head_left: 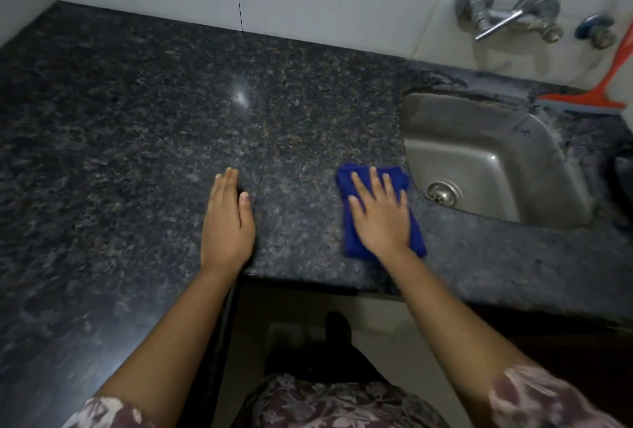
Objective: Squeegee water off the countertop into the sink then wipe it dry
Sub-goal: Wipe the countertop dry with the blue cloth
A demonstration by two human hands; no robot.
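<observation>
Head view: a folded blue cloth (pixel 351 242) lies on the granite worktop (pixel 137 119) just left of the sink (pixel 496 153), pressed under the right hand's (pixel 380 218) straight fingers. The left hand (pixel 227 222) rests flat and released, farther left of the sink. An orange squeegee (pixel 582 100) stands behind the sink.

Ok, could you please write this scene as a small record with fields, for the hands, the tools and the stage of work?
left hand: flat on countertop, holds nothing
right hand: fingers straight, pressing on cloth
cloth: blue, folded, on countertop near sink
squeegee: orange, head resting behind sink, untouched
sink: steel, right of both hands
stage: wiping dry, it seems
</observation>
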